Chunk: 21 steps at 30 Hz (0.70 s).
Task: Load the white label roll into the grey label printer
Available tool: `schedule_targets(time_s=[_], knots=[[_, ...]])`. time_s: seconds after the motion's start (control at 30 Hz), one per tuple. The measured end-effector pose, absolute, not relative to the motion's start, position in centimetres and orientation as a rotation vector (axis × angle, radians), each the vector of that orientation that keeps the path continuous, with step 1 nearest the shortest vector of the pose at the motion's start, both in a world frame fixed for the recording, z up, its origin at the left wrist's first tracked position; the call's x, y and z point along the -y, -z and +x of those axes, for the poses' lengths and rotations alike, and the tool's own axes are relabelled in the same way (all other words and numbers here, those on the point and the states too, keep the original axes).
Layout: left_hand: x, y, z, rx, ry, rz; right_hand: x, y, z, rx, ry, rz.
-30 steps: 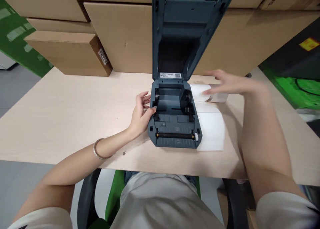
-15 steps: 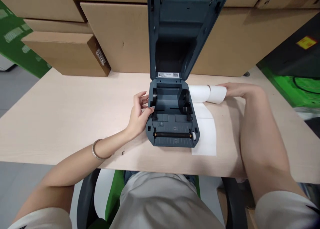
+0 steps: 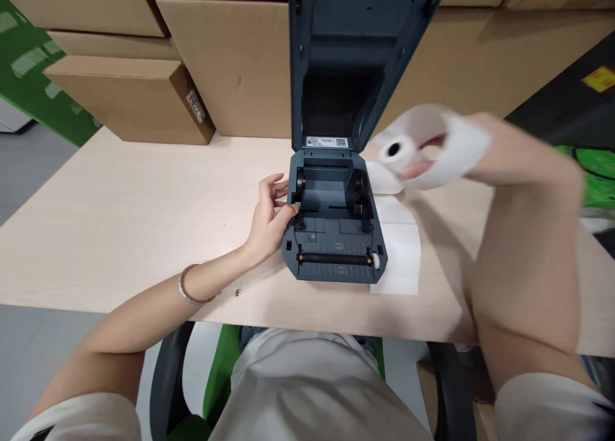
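R hand [image 3: 500, 152] grips label roll [image 3: 418, 149] closed, lifted off table [image 3: 120, 216], just right of printer [image 3: 336, 229]; blurred. Roll's long axis runs approx left-right, core hole faces left twd camera. L hand [image 3: 269, 220] rests open on printer's left edge, steadying. To do well: keep axis parallel w/ holders in bay, lid [image 3: 355, 56] up, loose end [image 3: 396, 249] feeding fwd.

My left hand [image 3: 269, 216] rests against the open label printer [image 3: 336, 223] on the table [image 3: 120, 223]; my right hand [image 3: 480, 152] holds a blurred white paper roll [image 3: 418, 149] aloft beside it.
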State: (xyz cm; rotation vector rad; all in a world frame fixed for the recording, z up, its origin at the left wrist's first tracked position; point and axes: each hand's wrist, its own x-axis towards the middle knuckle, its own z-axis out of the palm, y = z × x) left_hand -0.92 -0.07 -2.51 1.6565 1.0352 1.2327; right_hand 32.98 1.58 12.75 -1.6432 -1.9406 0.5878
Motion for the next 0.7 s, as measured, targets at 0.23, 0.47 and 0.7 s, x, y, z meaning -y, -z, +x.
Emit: schedule_targets(time_s=[0.23, 0.47, 0.7], knots=[[0.0, 2.6, -0.9, -1.042, -1.219, 1.652, -1.6, -8.1, 24.0, 2.622, -0.376, -1.165], [0.2, 2.4, -0.5, -1.027, -1.238, 1.642, -0.8, -8.8, 25.9, 2.492, -0.531, -1.312], [0.2, 2.5, -0.7, -1.025, -1.229, 1.652, 1.8, -10.9, 25.7, 2.635, -0.637, -1.191]])
